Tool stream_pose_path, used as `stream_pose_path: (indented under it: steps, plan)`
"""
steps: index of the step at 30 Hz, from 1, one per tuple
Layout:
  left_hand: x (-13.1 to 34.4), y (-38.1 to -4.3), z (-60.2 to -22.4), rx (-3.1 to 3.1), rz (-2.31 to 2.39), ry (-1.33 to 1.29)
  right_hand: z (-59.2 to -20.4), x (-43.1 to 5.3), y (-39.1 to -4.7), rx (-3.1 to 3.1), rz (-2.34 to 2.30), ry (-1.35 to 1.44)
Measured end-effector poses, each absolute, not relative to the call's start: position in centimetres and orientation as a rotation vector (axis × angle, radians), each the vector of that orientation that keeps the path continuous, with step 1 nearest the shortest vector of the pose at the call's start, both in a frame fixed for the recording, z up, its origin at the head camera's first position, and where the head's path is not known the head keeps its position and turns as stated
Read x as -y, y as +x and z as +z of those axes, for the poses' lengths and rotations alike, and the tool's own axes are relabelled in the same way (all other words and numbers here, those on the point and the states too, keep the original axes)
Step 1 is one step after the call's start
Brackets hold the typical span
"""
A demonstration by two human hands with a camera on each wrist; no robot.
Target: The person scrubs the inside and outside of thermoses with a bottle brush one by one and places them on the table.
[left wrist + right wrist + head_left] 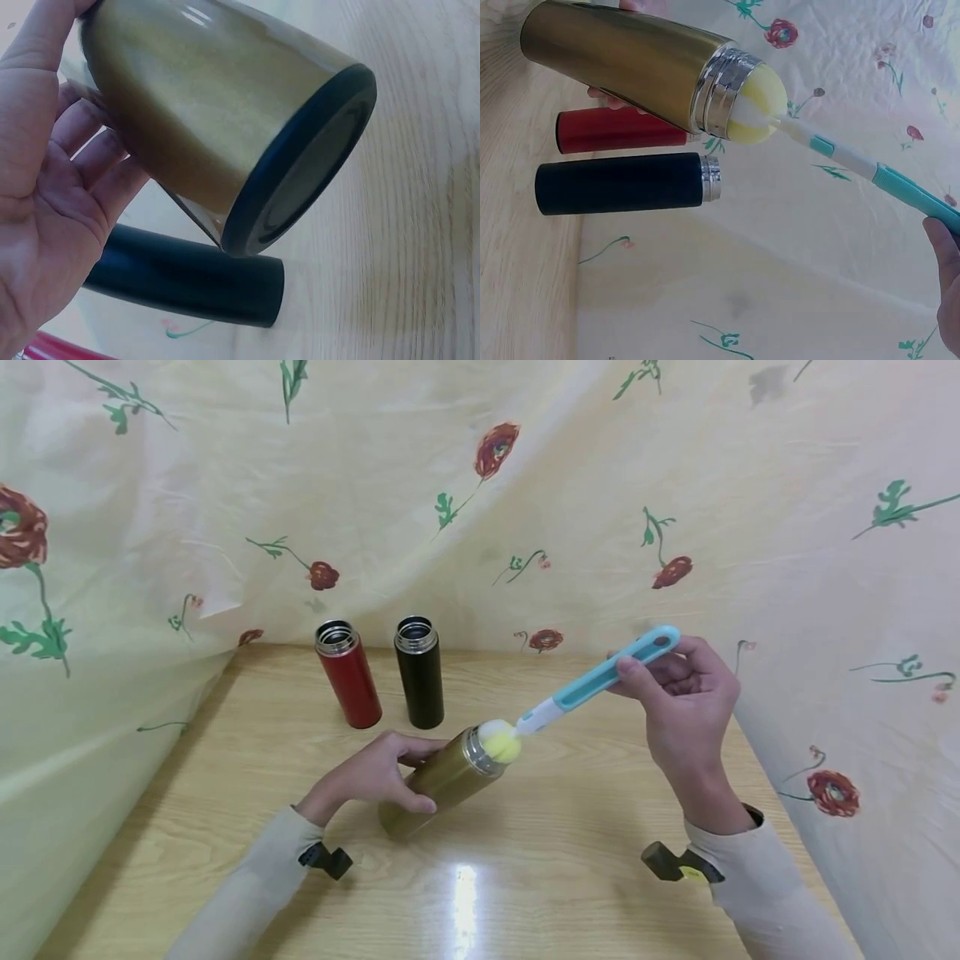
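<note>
A gold thermos bottle [447, 776] leans to the right over the table, its steel mouth uncapped. My left hand [382, 773] grips it around the body, thumb on the near side; in the left wrist view its dark-rimmed base [307, 165] is tilted off the wood. With my right hand [686, 702] I hold a bottle brush by its blue handle [600, 681], the thumb pressed along it. The brush's yellow and white sponge head [500, 743] sits at the bottle mouth, partly inside and bulging out over the rim [724, 94].
Behind the gold bottle stand a red thermos [350, 677] and a black thermos [420, 677], both uncapped and upright. The wooden table [585, 860] is bordered at the back and sides by a flower-patterned cloth [390, 485].
</note>
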State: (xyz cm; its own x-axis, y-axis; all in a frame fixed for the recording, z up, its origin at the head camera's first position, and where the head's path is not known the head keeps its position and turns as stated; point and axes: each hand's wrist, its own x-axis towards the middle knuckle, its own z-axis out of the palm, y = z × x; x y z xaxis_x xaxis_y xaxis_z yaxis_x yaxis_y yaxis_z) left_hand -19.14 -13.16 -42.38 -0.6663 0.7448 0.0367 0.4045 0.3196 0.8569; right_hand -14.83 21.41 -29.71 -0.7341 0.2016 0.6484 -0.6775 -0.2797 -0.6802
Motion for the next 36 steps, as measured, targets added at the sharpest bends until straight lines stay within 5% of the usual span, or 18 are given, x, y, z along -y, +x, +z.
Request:
stream_pose_path:
  steps: [36]
  plan:
    - [14.6, -19.5, -42.1, -2.265, 1.234, 1.026, -30.0, -21.8, -15.0, 1.309, 2.074, 0.475]
